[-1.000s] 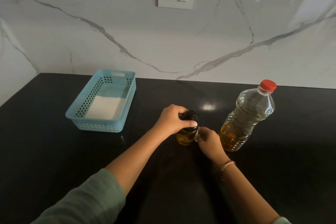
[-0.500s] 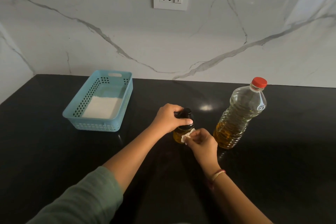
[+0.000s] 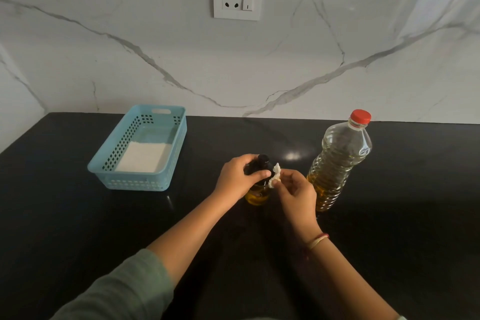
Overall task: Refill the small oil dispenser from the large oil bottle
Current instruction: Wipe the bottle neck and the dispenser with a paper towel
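Pale blue plastic forms the perforated basket (image 3: 135, 182) at the left of the black tabletop (image 3: 78, 228), and a flat white pad (image 3: 142, 160) is laid in its bottom. Well to its right, the left hand (image 3: 237, 178) is curled round the black top of the small oil dispenser (image 3: 257, 196), with the thumb laid across the front of the cap and the forearm stretched forward from a grey-green sleeve (image 3: 124, 293). The dispenser is stood upright on the tabletop, its long axis vertical and its cap uppermost, and amber oil is seen in its base below the hand. A crumpled white scrap of tissue (image 3: 275, 176) is pinched between the thumb and fingertips of the right hand (image 3: 296, 192) at the right side of the cap; whether it touches the cap cannot be told. A thread band (image 3: 319, 240) is worn at that wrist. Just beside the right hand, the large oil bottle (image 3: 337, 163) is stood upright, its red cap (image 3: 360, 116) on and pointed up, with yellow oil seen through its clear ribbed wall.
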`<state>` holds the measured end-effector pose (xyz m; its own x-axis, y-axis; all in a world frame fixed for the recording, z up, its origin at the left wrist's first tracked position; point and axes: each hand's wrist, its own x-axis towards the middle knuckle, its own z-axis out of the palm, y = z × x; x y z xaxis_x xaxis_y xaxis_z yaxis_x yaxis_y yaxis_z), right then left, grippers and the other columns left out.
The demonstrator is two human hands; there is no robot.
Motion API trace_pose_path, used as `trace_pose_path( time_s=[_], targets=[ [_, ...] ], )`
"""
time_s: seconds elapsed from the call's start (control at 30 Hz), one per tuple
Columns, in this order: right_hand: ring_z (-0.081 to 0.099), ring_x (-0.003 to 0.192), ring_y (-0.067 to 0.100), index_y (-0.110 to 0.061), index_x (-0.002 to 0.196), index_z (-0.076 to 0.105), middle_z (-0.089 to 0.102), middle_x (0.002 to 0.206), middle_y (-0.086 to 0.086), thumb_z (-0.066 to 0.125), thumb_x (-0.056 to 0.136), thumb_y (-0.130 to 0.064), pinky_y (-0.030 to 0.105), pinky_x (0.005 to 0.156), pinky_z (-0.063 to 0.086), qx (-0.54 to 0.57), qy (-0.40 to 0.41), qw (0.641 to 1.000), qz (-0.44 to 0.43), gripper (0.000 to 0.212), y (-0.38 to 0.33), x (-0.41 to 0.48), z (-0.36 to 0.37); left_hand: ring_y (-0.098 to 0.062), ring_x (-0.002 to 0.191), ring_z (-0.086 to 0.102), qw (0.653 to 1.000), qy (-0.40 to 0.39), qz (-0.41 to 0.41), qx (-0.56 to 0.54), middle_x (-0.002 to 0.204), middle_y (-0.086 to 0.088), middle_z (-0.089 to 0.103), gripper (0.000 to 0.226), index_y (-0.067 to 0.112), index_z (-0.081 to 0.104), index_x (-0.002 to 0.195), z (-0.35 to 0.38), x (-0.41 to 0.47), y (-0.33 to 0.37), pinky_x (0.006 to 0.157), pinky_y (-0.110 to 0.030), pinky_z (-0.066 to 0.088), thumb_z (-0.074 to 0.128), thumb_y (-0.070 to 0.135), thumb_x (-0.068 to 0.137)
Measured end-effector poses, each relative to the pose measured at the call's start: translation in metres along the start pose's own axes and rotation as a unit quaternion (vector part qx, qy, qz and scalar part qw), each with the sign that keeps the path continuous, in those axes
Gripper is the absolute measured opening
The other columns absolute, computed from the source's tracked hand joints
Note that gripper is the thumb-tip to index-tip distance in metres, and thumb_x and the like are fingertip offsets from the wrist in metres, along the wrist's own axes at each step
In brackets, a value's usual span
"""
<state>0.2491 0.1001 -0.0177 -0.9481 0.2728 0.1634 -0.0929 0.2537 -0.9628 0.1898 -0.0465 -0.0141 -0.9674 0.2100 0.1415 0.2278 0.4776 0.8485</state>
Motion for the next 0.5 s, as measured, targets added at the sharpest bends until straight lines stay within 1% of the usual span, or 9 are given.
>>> trace_pose_path(
  time_s=[0.07, 0.13, 0.23, 0.27, 0.33, 0.37, 0.43, 0.5],
  targets=[
    [0.067, 0.085, 0.003, -0.024, 0.100, 0.065, 0.069, 0.091, -0.008, 0.063, 0.088, -0.006, 0.010, 0.069, 0.051, -0.014, -0.006, 1.000, -0.006, 0.022, 0.000, 0.004, -0.001, 0.005, 0.097, 0.051, 1.000, 0.029, -0.009, -0.008, 0.109, 0.016, 0.061, 0.045, 0.024, 0.060, 0.116, 0.003, -0.003, -0.001, 0.074, -0.007, 0.039, 0.074, 0.042, 0.077],
    [0.066, 0.089, 0.003, -0.018, 0.106, 0.067, 0.070, 0.097, -0.004, 0.061, 0.089, -0.005, 0.011, 0.071, 0.051, -0.022, 0.005, 1.000, -0.010, 0.023, 0.000, 0.010, -0.001, 0.001, 0.099, 0.055, 0.998, 0.053, -0.016, -0.020, 0.110, 0.010, 0.063, 0.046, 0.021, 0.060, 0.115, 0.006, -0.005, -0.003, 0.078, -0.009, 0.041, 0.076, 0.041, 0.076],
    [0.064, 0.096, 0.008, -0.011, 0.112, 0.068, 0.068, 0.105, 0.001, 0.059, 0.090, -0.003, 0.016, 0.080, 0.052, -0.031, 0.015, 0.999, -0.020, 0.025, -0.006, 0.022, 0.000, -0.001, 0.100, 0.059, 0.997, 0.067, -0.010, -0.033, 0.110, 0.007, 0.066, 0.048, 0.017, 0.062, 0.116, 0.007, -0.008, -0.003, 0.078, -0.007, 0.045, 0.076, 0.041, 0.076],
    [0.064, 0.097, 0.009, -0.010, 0.111, 0.068, 0.069, 0.105, 0.002, 0.058, 0.090, -0.002, 0.019, 0.082, 0.052, -0.039, 0.006, 0.999, -0.026, 0.025, -0.009, 0.026, 0.001, -0.001, 0.100, 0.060, 0.997, 0.070, -0.006, -0.039, 0.109, 0.007, 0.067, 0.048, 0.017, 0.063, 0.116, 0.008, -0.009, -0.002, 0.078, -0.007, 0.046, 0.075, 0.040, 0.076],
    [0.065, 0.094, 0.009, -0.011, 0.106, 0.071, 0.070, 0.101, 0.001, 0.055, 0.090, 0.000, 0.022, 0.082, 0.054, -0.066, -0.032, 0.997, -0.036, 0.025, -0.014, 0.034, 0.002, -0.001, 0.101, 0.062, 0.995, 0.078, 0.006, -0.059, 0.109, 0.007, 0.068, 0.046, 0.017, 0.065, 0.117, 0.009, -0.013, -0.002, 0.080, -0.010, 0.049, 0.075, 0.038, 0.077],
    [0.065, 0.090, 0.007, -0.012, 0.103, 0.072, 0.071, 0.098, 0.000, 0.054, 0.090, 0.001, 0.019, 0.079, 0.053, -0.084, -0.050, 0.994, -0.041, 0.027, -0.016, 0.038, 0.002, -0.002, 0.102, 0.063, 0.994, 0.083, 0.013, -0.071, 0.109, 0.006, 0.069, 0.046, 0.016, 0.065, 0.118, 0.011, -0.015, -0.003, 0.082, -0.013, 0.051, 0.075, 0.037, 0.077],
    [0.062, 0.081, -0.002, -0.015, 0.099, 0.074, 0.069, 0.092, -0.006, 0.052, 0.089, 0.005, 0.007, 0.070, 0.048, -0.112, -0.074, 0.989, -0.054, 0.031, -0.019, 0.045, 0.001, -0.004, 0.104, 0.063, 0.992, 0.089, 0.018, -0.083, 0.112, 0.003, 0.069, 0.049, 0.014, 0.064, 0.122, 0.013, -0.018, -0.004, 0.088, -0.024, 0.053, 0.074, 0.036, 0.079],
    [0.057, 0.078, -0.008, -0.015, 0.098, 0.074, 0.066, 0.088, -0.010, 0.052, 0.087, 0.008, 0.000, 0.065, 0.043, -0.132, -0.092, 0.985, -0.063, 0.034, -0.021, 0.051, 0.000, -0.005, 0.105, 0.062, 0.992, 0.092, 0.024, -0.083, 0.113, 0.002, 0.068, 0.050, 0.014, 0.063, 0.124, 0.014, -0.020, -0.004, 0.089, -0.030, 0.054, 0.073, 0.036, 0.080]
  ],
)
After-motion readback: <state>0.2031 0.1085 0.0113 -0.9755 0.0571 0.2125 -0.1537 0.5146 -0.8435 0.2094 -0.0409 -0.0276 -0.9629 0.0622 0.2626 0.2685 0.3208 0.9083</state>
